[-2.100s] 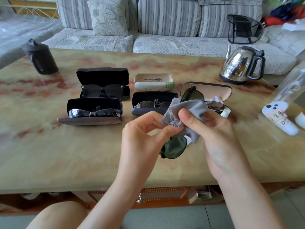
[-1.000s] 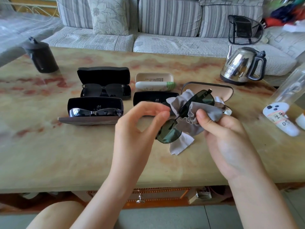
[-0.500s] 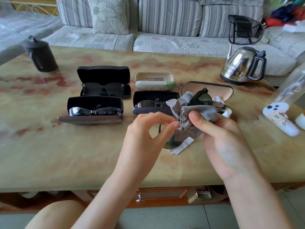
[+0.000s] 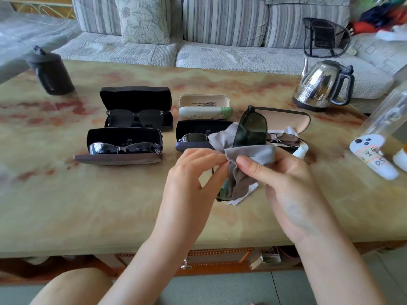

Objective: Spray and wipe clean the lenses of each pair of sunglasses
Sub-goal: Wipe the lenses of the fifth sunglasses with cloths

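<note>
Left-hand grip [image 4: 193, 172] pinches the left edge of the grey cloth [image 4: 251, 154] between thumb and forefinger. Right-hand grip [image 4: 286, 183] pinches the same cloth, thumb in front and fingers behind. The green-lens sunglasses [image 4: 251, 130] stand on end between the hands above the surface [image 4: 99, 205], wrapped in the cloth at mid-frame, one lens sticking up clear and the other mostly hidden below. Behind them: three open dark cases [image 4: 136, 96] with a pair each, an open tan case [image 4: 288, 119] with another pair, a white spray bottle [image 4: 300, 150] just beside it, and a kettle [image 4: 319, 84] far right.
</note>
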Tool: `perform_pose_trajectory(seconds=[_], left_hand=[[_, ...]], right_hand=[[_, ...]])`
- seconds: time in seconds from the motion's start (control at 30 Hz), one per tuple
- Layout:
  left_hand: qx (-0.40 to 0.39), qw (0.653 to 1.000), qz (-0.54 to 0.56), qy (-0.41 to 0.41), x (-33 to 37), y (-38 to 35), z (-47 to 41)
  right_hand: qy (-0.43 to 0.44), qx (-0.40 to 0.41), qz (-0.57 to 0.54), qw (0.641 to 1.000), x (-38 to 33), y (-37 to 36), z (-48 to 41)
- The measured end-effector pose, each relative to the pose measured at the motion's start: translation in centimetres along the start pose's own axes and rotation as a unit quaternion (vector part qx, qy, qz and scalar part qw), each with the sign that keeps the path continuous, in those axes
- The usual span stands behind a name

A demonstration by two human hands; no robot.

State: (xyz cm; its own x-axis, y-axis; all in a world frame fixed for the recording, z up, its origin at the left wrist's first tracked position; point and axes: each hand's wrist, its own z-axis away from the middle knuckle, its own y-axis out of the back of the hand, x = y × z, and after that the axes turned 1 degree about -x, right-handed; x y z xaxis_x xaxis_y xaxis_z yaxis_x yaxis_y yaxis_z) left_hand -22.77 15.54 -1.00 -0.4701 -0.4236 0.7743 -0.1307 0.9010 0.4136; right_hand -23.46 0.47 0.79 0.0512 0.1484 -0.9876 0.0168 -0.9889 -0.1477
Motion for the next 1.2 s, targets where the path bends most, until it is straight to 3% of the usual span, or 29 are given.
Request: perform_pose_trajectory(seconds=[0.4, 0.73, 0.93, 1.2], left_hand=[[-0.058, 0.998, 0.003, -0.030, 0.4, 0.1, 0.1], [-0.031, 0.999, 0.028, -0.019, 0.3, 0.1, 0.1], [-0.008, 0.999, 0.030, -0.020, 0.2, 0.3, 0.0], [-0.019, 0.999, -0.001, -0.041, 0.2, 0.3, 0.1]], right_hand=[[0.014, 0.038, -0.132, 0.990, -2.0, -0.4, -1.9], [0.015, 0.106, -0.100, 0.989, -1.8, -1.7, -3.0], [-0.020, -0.025, -0.010, 0.999, -1.7, -1.4, -1.3], [-0.024, -0.017, -0.039, 0.999, -1.9, -0.7, -1.3]])
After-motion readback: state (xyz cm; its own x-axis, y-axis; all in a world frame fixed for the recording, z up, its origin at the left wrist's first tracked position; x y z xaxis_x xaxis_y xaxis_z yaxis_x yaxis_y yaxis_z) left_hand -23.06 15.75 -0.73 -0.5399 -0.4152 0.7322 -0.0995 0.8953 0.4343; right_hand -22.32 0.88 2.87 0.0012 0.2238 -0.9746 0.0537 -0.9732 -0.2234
